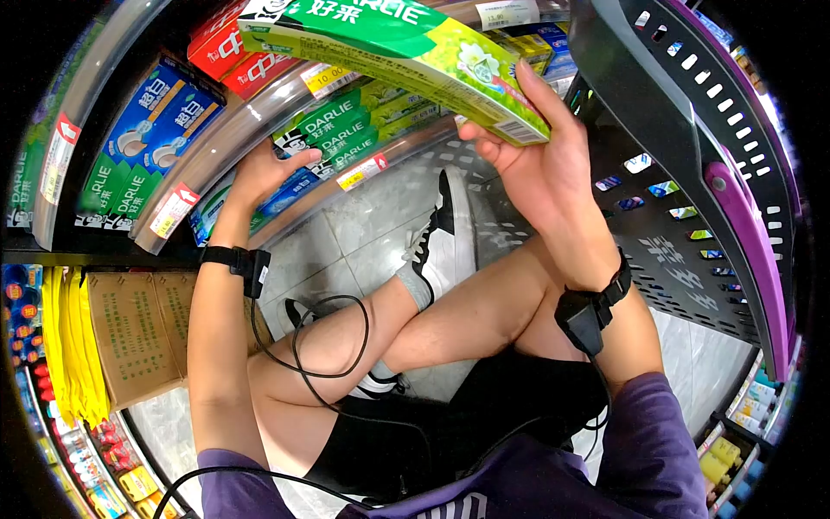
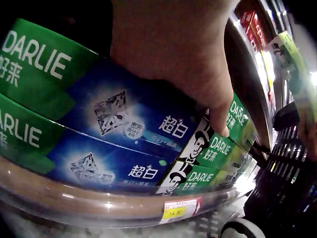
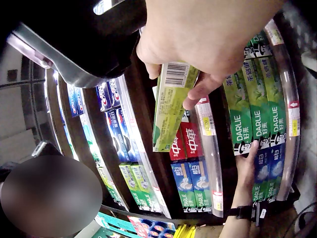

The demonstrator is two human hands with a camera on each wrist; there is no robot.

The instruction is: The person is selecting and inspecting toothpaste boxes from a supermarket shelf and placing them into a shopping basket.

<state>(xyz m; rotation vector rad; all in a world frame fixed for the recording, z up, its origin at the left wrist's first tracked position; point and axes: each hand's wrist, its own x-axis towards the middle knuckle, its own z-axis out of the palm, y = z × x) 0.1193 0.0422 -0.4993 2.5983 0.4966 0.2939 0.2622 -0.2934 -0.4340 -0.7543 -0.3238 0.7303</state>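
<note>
My right hand (image 1: 549, 164) grips one end of a long green DARLIE toothpaste box (image 1: 389, 65), thumb on one side and fingers on the other. The box is held up in front of the shelves, and its barcode end shows in the right wrist view. Down on the lower shelf, my left hand (image 1: 259, 177) is at a stack of green DARLIE toothpaste boxes (image 1: 341, 130). Its thumb (image 2: 223, 116) lies against the ends of these boxes; the other fingers are hidden. Blue-and-green toothpaste boxes (image 2: 114, 114) are stacked right beside that hand.
A black basket with a purple handle (image 1: 752, 259) stands tilted at the right. Red toothpaste boxes (image 1: 229, 56) and blue ones (image 1: 164, 121) fill the shelf above. A cardboard box (image 1: 138, 333) is at the left. Crossed legs and a shoe (image 1: 450, 233) occupy the tiled floor.
</note>
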